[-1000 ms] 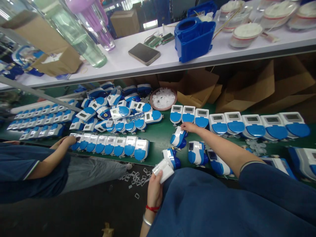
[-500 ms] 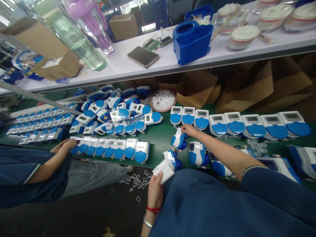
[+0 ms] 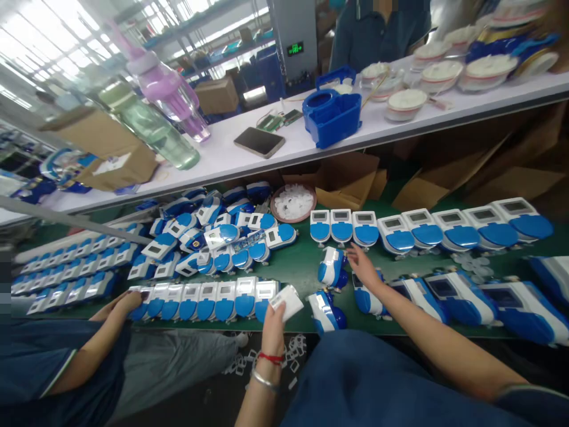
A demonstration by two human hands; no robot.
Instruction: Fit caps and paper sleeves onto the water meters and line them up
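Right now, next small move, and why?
I'd probably bring the right hand toward the white pad: the left hand holds that pad, while the right, fingers parted beside a blue-and-white device, shows nothing in its grip.

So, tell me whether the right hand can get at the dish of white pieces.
Probably yes: the right hand looks empty and bare green bench leads toward the dish, though the back row of blue-and-white devices stands partly between.
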